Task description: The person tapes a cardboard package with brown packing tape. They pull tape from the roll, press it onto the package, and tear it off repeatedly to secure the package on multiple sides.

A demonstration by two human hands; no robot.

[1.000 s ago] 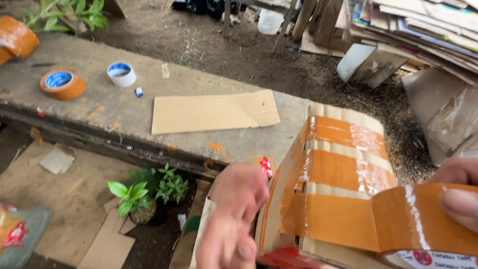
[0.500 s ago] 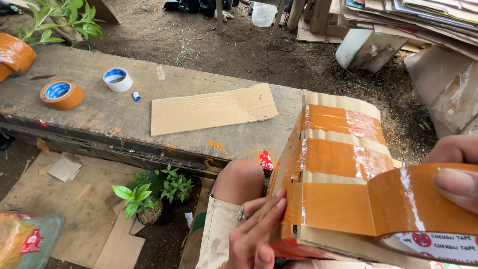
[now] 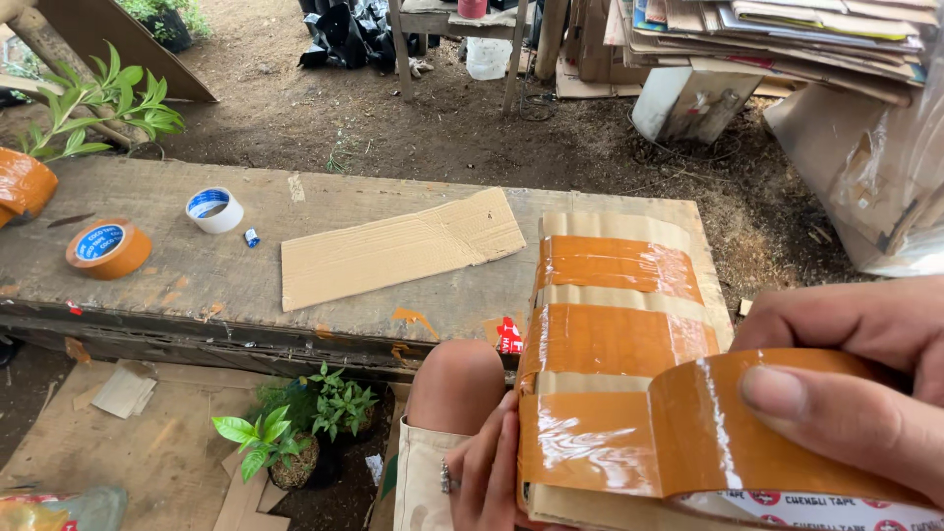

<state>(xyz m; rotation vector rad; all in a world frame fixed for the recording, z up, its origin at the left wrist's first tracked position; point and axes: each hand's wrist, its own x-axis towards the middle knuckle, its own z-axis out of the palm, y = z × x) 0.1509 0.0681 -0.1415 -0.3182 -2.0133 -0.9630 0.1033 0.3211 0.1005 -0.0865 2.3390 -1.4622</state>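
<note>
**Third band of brown tape going onto the cardboard bundle**

Already two bands of glossy brown packing tape cross the flat stack of tan cardboard sheets (image 3: 615,295) that rests on the person's lap against the weathered wooden desk (image 3: 197,285). A third band, nearest the camera, is stuck across the bundle's top face and runs unbroken to the big roll of brown packing tape (image 3: 777,442). Judging by this, the binding is well along; what looks left is to carry this strip round, cut it from the roll and press it down.

The right hand (image 3: 865,374) comes in from the bundle's right side, fingers curled over the roll and the thumb laid flat on its outer face, so its grip is closed round the roll. The left hand (image 3: 487,472) is at the bundle's near left edge, fingers up against the side; it steadies the stack, but whether it truly clasps it I cannot tell, as much of the hand is out of frame.

Beyond the bundle on the desk lies a loose strip of tan corrugated cardboard (image 3: 398,246). Farther left of the bundle are a small white tape roll with a blue core (image 3: 214,209) and an orange-brown tape roll (image 3: 108,248).
</note>
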